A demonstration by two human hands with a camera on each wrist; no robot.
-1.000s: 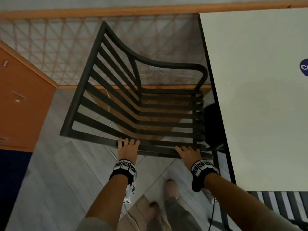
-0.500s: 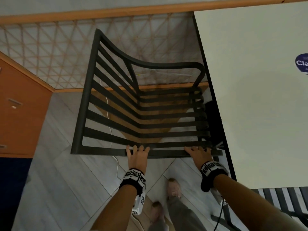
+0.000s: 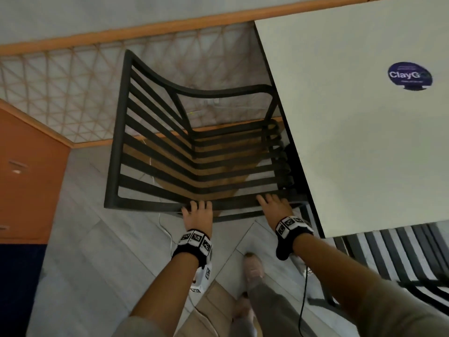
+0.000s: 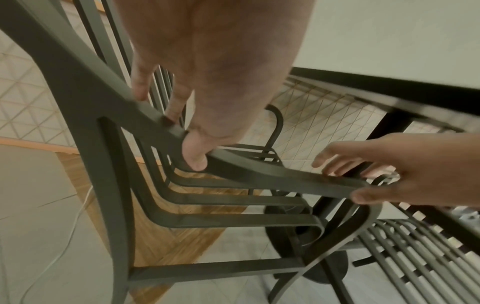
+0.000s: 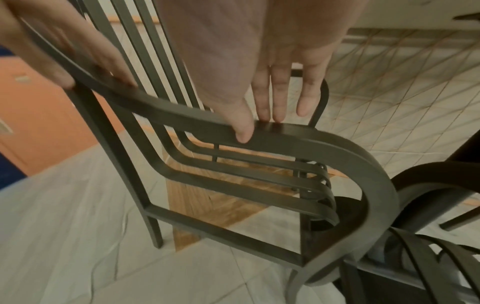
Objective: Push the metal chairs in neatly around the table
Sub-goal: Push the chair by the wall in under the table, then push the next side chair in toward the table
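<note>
A dark metal slatted chair [image 3: 116,152] stands side-on before me, its seat front at the edge of the white table [image 3: 352,142]. My left hand [image 3: 196,212] grips the chair's near arm rail [image 4: 259,172], thumb hooked beneath and fingers over the top. My right hand [image 3: 274,205] holds the same rail nearer the table, with the thumb on its side and fingertips [image 5: 275,117] on top. A second slatted chair [image 3: 388,249] sits partly under the table at the lower right.
An orange cabinet [image 3: 24,166] stands to the left and a lattice-patterned wall panel [image 3: 60,88] runs behind the chair. A white cable [image 3: 165,229] lies on the tiled floor. The table's dark round base [image 4: 324,267] is beside the chair legs. My feet [image 3: 252,266] are just behind.
The chair has slid right toward the table, and its seat front now reaches the table's edge. Both hands stayed on the arm rail and travelled with it.
</note>
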